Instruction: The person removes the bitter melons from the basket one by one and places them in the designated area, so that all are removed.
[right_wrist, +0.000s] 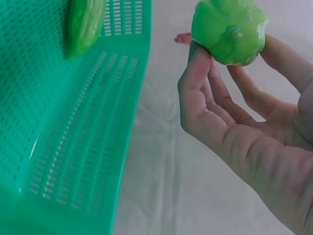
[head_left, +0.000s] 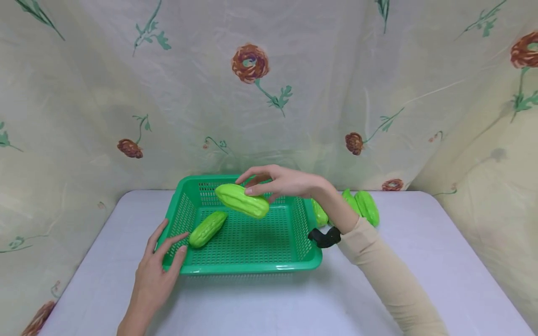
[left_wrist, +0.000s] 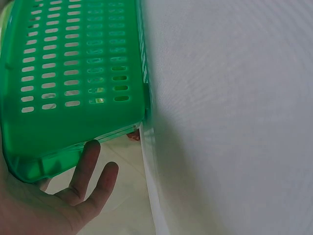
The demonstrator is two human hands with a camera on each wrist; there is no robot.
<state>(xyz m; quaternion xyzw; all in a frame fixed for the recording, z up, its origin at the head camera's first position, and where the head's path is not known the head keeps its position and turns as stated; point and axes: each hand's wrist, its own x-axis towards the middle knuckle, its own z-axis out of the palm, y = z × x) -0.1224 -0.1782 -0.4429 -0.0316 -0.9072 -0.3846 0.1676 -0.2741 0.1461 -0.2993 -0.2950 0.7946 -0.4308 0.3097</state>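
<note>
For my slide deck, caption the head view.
The right hand holds a light-green gourd over a green basket containing another gourd; the left hand touches the basket.

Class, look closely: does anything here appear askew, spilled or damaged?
Nothing stands out: the green basket sits upright, one vegetable lies inside, and the right hand holds another vegetable above it, without visible damage.

- Here's our surface [head_left: 357,298], pale and white-covered, spreading wide before us!
- We've got the green plastic basket [head_left: 252,269] standing on it, slotted walls and all.
- And over to the right, one green vegetable [head_left: 319,214] lies just beside the basket.
- Further right, two more vegetables [head_left: 367,208], close together, one partly hidden!
</note>
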